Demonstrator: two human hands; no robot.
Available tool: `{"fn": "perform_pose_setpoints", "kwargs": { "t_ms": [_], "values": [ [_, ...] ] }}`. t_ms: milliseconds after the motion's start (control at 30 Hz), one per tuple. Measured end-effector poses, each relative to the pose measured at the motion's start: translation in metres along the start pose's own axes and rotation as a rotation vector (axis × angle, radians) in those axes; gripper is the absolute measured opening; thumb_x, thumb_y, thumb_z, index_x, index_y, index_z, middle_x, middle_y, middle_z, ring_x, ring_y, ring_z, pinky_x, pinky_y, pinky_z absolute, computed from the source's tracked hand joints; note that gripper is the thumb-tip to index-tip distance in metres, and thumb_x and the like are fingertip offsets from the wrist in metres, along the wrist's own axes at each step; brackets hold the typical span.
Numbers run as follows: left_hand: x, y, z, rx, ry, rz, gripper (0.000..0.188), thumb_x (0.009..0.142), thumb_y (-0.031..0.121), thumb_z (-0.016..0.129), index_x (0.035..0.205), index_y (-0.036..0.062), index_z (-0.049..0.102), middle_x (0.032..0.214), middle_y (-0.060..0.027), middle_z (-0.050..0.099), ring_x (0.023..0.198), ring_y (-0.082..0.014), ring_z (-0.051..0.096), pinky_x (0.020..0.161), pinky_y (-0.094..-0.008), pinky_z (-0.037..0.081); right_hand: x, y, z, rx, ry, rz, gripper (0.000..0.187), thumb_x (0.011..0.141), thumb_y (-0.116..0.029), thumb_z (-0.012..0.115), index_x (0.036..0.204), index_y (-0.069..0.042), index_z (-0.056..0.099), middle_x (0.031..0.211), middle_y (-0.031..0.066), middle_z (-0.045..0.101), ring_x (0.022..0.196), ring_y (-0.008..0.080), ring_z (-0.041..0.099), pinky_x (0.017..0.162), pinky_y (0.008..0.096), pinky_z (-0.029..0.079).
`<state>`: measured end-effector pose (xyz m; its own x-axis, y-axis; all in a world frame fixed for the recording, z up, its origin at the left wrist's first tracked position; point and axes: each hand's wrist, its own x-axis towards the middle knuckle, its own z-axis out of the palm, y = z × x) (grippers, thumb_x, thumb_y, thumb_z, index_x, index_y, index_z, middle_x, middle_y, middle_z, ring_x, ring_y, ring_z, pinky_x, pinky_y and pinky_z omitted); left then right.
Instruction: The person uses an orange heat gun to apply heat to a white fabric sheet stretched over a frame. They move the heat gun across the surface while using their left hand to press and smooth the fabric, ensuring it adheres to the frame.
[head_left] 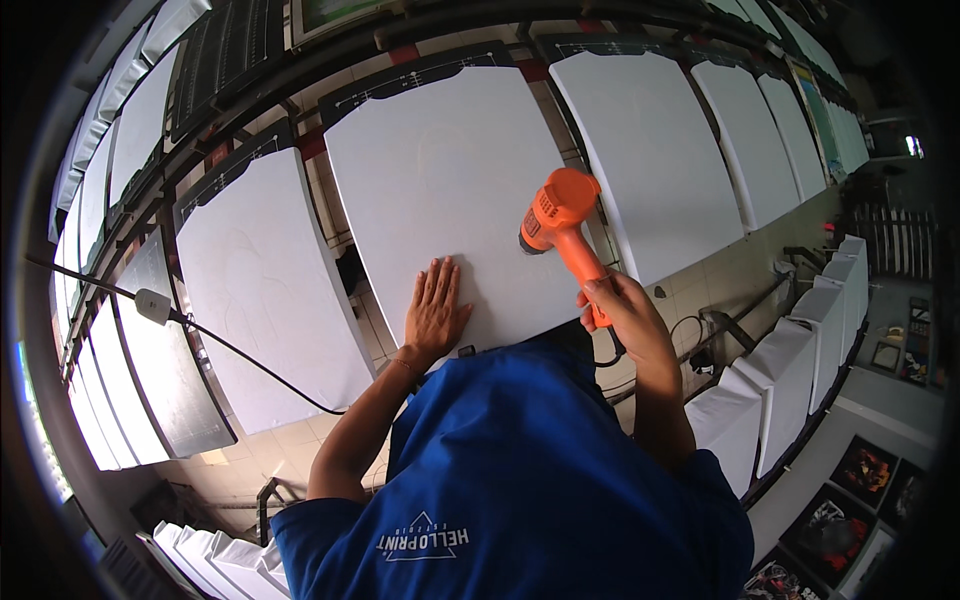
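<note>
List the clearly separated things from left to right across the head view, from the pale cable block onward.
White block on the black cable → white-covered board left of the left hand → left hand → orange heat gun in the right hand → second white-covered board right of the gun

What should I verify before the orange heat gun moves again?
1. Right hand gripping the orange heat gun by its handle: ok.
2. Left hand flat on the white sheet: ok.
3. Nozzle over that same sheet: ok.
4. Left hand apart from the nozzle: ok.
5. Heat gun switched on or off: cannot tell.
6. Sheet free of fine wrinkles: cannot tell from this one view.
</note>
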<state>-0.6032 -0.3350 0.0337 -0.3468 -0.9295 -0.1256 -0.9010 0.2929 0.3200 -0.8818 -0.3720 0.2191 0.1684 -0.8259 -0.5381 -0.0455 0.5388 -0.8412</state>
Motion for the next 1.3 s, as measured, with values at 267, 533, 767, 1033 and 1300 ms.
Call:
{"fn": "perform_pose_setpoints", "kwargs": {
  "t_ms": [267, 533, 767, 1033, 1300],
  "values": [
    [0.082, -0.059, -0.015, 0.088, 0.188, -0.113, 0.067, 0.1, 0.039, 0.04, 0.152, -0.0003, 0.022, 0.16, -0.0162, 0.018, 0.15, -0.0303, 0.012, 0.123, -0.0433, 0.008, 0.004, -0.009, -0.003, -0.048, 0.043, 0.01, 0.04, 0.097, -0.028, 0.059, 0.119, 0.004, 0.054, 0.086, 0.007, 0.061, 0.066, 0.0129, 0.059, 0.06, 0.0271, 0.048],
    [0.149, -0.059, -0.012, 0.083, 0.264, -0.133, 0.065, 0.101, 0.038, 0.035, 0.152, -0.0001, 0.022, 0.161, -0.015, 0.017, 0.15, -0.0296, 0.011, 0.123, -0.0427, 0.008, -0.03, -0.007, -0.019, -0.056, 0.173, 0.047, 0.038, 0.098, -0.029, 0.058, 0.117, 0.003, 0.055, 0.085, 0.0066, 0.06, 0.066, 0.0126, 0.058, 0.061, 0.0268, 0.048],
    [0.099, 0.003, -0.003, 0.002, 0.188, 0.102, 0.064, 0.099, 0.034, 0.044, 0.149, -0.0031, 0.03, 0.157, -0.019, 0.026, 0.147, -0.0329, 0.021, 0.121, -0.045, 0.015, -0.009, -0.007, -0.017, -0.018, 0.114, 0.015, 0.038, 0.098, -0.03, 0.058, 0.117, 0.004, 0.056, 0.085, 0.0067, 0.06, 0.065, 0.0129, 0.057, 0.06, 0.0278, 0.047],
    [0.043, 0.014, 0.006, -0.069, 0.052, 0.298, 0.067, 0.096, 0.037, 0.05, 0.148, -0.0004, 0.033, 0.158, -0.0166, 0.027, 0.148, -0.0302, 0.022, 0.121, -0.0441, 0.017, 0.03, -0.019, -0.009, -0.045, 0.089, -0.045, 0.044, 0.096, -0.036, 0.061, 0.116, 0.003, 0.056, 0.086, 0.006, 0.06, 0.066, 0.0123, 0.059, 0.059, 0.0272, 0.049],
    [0.103, -0.083, -0.024, 0.089, 0.309, -0.211, 0.064, 0.1, 0.033, 0.04, 0.151, -0.002, 0.024, 0.159, -0.0179, 0.021, 0.149, -0.0312, 0.015, 0.123, -0.0436, 0.009, 0.057, -0.027, 0.009, -0.068, 0.054, -0.057, 0.038, 0.097, -0.03, 0.059, 0.115, 0.003, 0.057, 0.084, 0.0057, 0.06, 0.065, 0.0121, 0.059, 0.059, 0.0272, 0.049]
  ]
}}
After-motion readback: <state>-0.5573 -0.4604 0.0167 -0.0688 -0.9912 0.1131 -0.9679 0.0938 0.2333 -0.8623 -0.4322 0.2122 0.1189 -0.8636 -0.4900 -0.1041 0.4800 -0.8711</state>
